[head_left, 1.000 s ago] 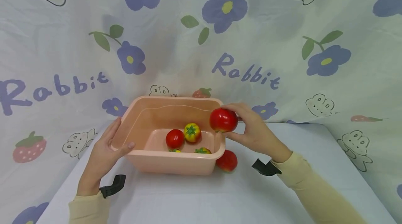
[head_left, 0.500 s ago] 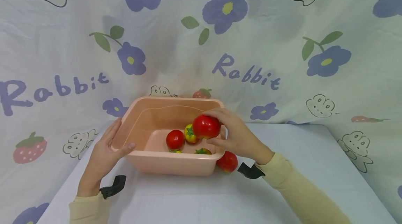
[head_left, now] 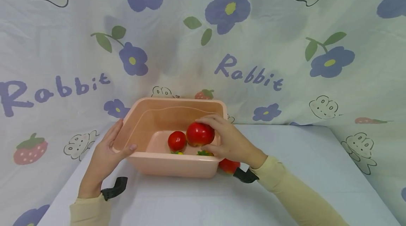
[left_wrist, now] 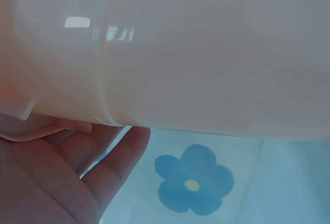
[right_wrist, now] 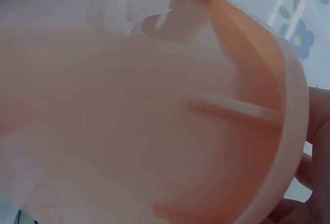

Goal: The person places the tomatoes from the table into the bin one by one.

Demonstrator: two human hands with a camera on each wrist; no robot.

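A peach-coloured plastic basin point(head_left: 171, 165) stands on the table, its near side toward me. My left hand point(head_left: 106, 155) grips its left end, thumb over the rim; in the left wrist view its fingers point(left_wrist: 121, 165) lie against the outside under the rim. My right hand point(head_left: 233, 141) reaches over the right rim and holds a large glossy red tomato point(head_left: 200, 134) low inside the basin. A smaller red tomato point(head_left: 176, 140) lies just left of it. Green leafy tops point(head_left: 204, 153) show above the near rim, their fruits mostly hidden. Basin wall point(right_wrist: 129, 116) fills much of the right wrist view.
Outside the basin's right end, a red round fruit point(head_left: 229, 166) rests on the white-covered table point(head_left: 203, 201), partly behind the right wrist's black strap point(head_left: 245, 175). A cloth point(head_left: 269, 18) printed with flowers and rabbits hangs close behind the basin.
My right hand has carried the large tomato left from above the right rim and down into the basin. It now covers the yellow-and-red fruit there. The left hand has stayed put.
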